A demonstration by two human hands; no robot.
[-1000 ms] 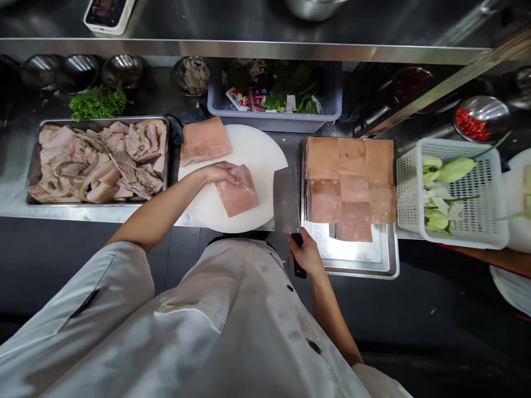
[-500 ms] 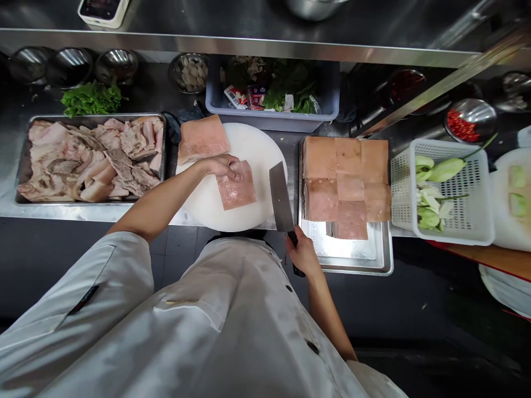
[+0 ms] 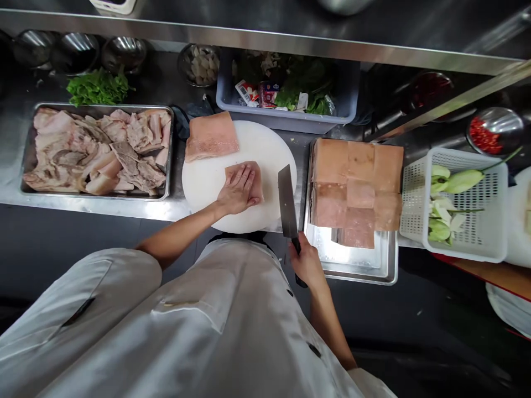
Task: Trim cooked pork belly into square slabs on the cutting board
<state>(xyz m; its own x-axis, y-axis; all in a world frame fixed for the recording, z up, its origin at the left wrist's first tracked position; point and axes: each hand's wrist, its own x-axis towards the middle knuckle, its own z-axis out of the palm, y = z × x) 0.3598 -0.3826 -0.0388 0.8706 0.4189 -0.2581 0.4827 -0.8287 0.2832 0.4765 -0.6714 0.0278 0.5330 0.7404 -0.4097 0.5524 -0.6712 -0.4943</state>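
My left hand lies flat, fingers spread, on a square piece of pork in the middle of the round white cutting board; the hand covers much of the piece. In my right hand is a cleaver, gripped by its black handle, its blade pointing away from me over the board's right edge. A larger slab of pork rests at the board's upper left. To the right, several square pork pieces are stacked in rows on a metal tray.
At left stands a tray of pork trimmings, with leafy greens behind it. A grey-blue bin holds scraps at the back, under a steel shelf. A white basket with green vegetables stands at right, near a bowl of chopped red chili.
My left hand has let go of the pork piece's corner and now presses flat on top of it. The cleaver stays in my right hand, and the whole view has shifted slightly.
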